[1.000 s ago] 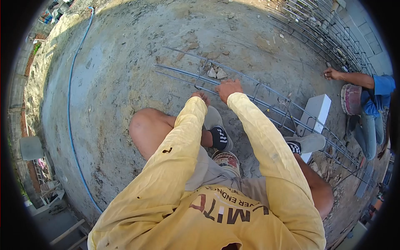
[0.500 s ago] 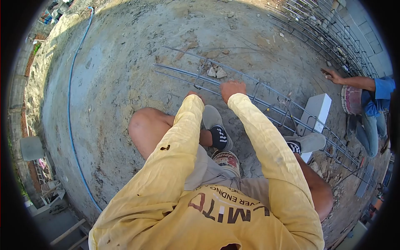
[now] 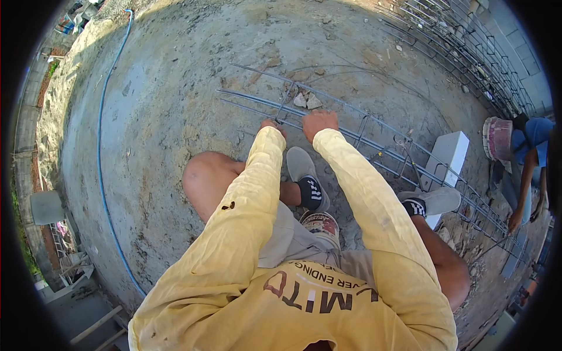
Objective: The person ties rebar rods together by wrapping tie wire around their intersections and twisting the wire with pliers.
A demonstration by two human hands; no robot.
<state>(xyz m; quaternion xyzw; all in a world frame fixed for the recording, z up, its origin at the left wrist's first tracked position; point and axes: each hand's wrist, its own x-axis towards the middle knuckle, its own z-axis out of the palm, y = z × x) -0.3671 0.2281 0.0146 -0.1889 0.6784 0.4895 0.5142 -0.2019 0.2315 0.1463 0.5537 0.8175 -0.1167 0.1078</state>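
A rebar cage [image 3: 374, 143], long steel bars joined by square stirrups, runs from ahead of me to the lower right. My right hand [image 3: 319, 121] is a closed fist over the bars close to a stirrup; what it grips is hidden beneath it. At the lower bar, beside the same stirrup, my left hand [image 3: 273, 125] is closed with fingers curled, its contents too small to make out. Pale stone pieces [image 3: 307, 100] lie just beyond the right hand. A white block [image 3: 448, 153] sits under the cage at the right.
A co-worker in blue [image 3: 530, 143] bends at the right, hands near the cage's far end, beside a reddish bucket [image 3: 497, 138]. More rebar cages [image 3: 462, 52] lie at the upper right. A blue hose [image 3: 99, 152] crosses the left ground. A paint bucket [image 3: 322, 227] is beneath me.
My right hand has shifted slightly left, closer to my left hand, which stays near the stirrup. The co-worker's outstretched arm has swung down toward the far end of the cage.
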